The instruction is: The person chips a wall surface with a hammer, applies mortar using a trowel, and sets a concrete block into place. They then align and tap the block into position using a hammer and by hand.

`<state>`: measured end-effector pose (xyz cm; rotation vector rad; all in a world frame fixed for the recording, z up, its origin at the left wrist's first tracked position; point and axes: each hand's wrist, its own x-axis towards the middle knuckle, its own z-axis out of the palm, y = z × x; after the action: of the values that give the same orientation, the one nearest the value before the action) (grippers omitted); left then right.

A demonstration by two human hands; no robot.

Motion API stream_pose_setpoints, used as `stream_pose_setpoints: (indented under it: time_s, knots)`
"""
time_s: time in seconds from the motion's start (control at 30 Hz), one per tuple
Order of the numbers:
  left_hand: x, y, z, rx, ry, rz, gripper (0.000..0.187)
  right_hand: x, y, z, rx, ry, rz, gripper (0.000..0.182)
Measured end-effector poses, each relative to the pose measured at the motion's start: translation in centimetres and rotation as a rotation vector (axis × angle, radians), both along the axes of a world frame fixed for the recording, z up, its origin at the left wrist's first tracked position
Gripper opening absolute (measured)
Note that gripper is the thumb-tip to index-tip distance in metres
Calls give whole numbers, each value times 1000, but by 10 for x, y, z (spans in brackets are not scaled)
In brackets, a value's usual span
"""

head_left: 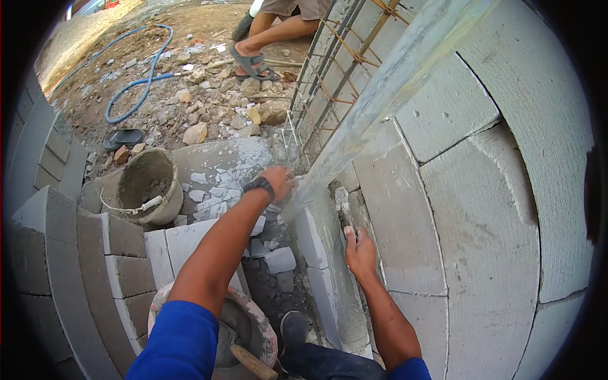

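Note:
A long, mortar-smeared bar slants from the upper right down toward the middle of the view. At its lower end is my left hand, wearing a dark wristband, with its fingers curled at the bar's edge. My right hand is lower and to the right, its visible fingers apart against a narrow, mortar-coated gap in the block wall. Just above those fingertips sits a small, pale, glassy-looking piece. White block faces line the gap's left side.
A mortar bucket stands left. Below me is another bucket with a wooden-handled tool. Broken block pieces litter the floor. Rusty rebar rises behind. Another person's sandalled foot is near a blue hose.

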<state>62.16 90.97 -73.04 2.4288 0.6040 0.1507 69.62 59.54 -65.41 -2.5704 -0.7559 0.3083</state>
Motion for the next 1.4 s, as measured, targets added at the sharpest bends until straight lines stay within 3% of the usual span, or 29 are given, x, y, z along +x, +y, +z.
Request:
stream_pose_setpoints:
  time_s: [0.3, 0.6, 0.87, 1.0, 1.1, 1.2, 1.4]
  knots:
    - [13, -5, -12, -119, -61, 89, 19, 45, 65, -34, 115, 97, -54, 55]
    - [7, -10, -15, -64, -35, 98, 24, 38, 67, -31, 130, 61, -70, 51]
    - [5, -16, -10, 21, 41, 100, 24, 8, 16, -26, 48, 10, -1, 47]
    - [0, -15, -10, -40, -27, 93, 20, 4, 23, -30, 196, -37, 51, 47]
    - [2, -14, -7, -64, -23, 83, 19, 29, 57, -30, 56, 33, -53, 47]
    - [6, -10, -8, 45, -43, 42, 19, 37, 73, -27, 142, -5, -61, 47]
    - [-1, -12, -20, 19, -70, 63, 23, 24, 49, -26, 108, 13, 19, 44]
